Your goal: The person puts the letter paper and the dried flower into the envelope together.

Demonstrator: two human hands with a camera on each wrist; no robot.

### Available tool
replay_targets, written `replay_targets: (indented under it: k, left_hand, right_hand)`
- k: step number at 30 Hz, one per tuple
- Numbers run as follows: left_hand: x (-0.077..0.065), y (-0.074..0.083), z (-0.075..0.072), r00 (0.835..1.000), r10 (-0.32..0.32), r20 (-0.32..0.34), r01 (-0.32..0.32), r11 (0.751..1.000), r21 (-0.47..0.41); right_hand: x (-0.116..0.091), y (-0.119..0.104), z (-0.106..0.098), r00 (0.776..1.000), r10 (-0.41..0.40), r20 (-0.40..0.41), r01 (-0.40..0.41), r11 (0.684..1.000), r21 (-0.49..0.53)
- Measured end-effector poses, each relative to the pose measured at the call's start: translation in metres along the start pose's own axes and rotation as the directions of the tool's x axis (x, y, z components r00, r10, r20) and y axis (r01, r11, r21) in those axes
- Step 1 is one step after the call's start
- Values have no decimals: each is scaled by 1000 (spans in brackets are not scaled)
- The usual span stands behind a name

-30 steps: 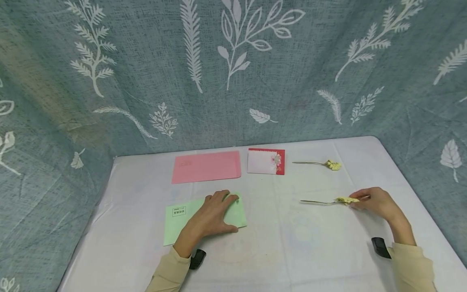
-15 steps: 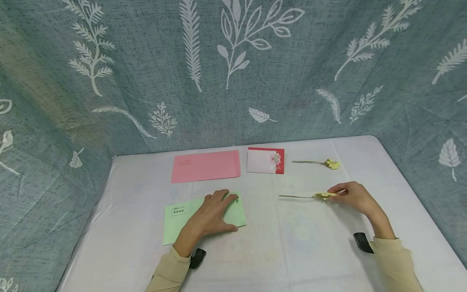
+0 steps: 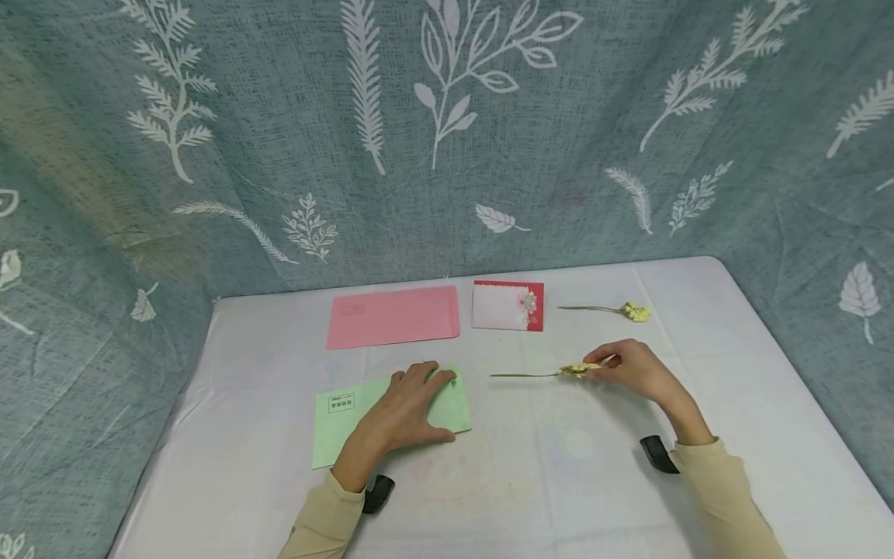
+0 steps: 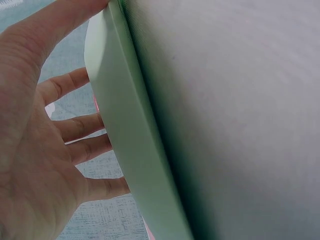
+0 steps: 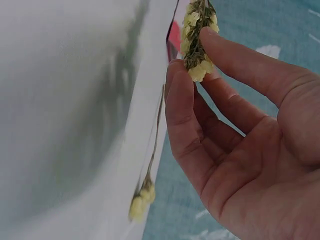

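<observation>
As the green envelope (image 3: 342, 425) is touched by the wide-spread left hand (image 3: 403, 413), a yellow flower (image 3: 574, 370) is pinched by the right hand (image 3: 634, 370), right of that envelope, stem (image 3: 520, 376) pointed toward it.

A creased, white, cloth-covered worktop (image 3: 552, 489) with a rounded far right corner carries paper goods and a bloom. Along its far side, from left, lie a long pink paper envelope (image 3: 391, 318), a small rectangular white-and-red card (image 3: 499, 306) with printed flowers, and a thin-stemmed yellow flower (image 3: 635, 312), its head to the right. Nearer, a rectangular pale-green paper envelope (image 3: 338, 428) lies slightly askew, a small dark-framed box printed at its left end.
</observation>
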State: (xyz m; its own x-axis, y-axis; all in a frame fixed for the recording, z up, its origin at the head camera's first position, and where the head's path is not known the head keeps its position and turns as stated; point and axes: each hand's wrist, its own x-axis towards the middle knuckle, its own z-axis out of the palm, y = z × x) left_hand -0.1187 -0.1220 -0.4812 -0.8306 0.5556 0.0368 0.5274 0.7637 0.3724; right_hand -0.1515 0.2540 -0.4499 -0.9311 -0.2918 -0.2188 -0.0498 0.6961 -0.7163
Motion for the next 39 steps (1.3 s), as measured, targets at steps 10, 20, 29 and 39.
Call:
replay_targets:
  k: [10,20,29,39]
  left_hand:
    - [0,0,0,1000,3,0,-3,1000,1]
    - [1,0,0,1000,10,3,-11,1000,13]
    - [2,0,0,1000,17,1,-17,1000,14]
    - [1,0,0,1000,12,5,-12,1000,9]
  right_hand:
    - [15,-14,15,999,-47,9,47,998,-32]
    - [33,-33,33,995,-96,14,97,993,-74]
    - [38,-41,35,997,-76,-18,74,992,-104]
    - [45,-39,42,992,-126,-12,127,992,17]
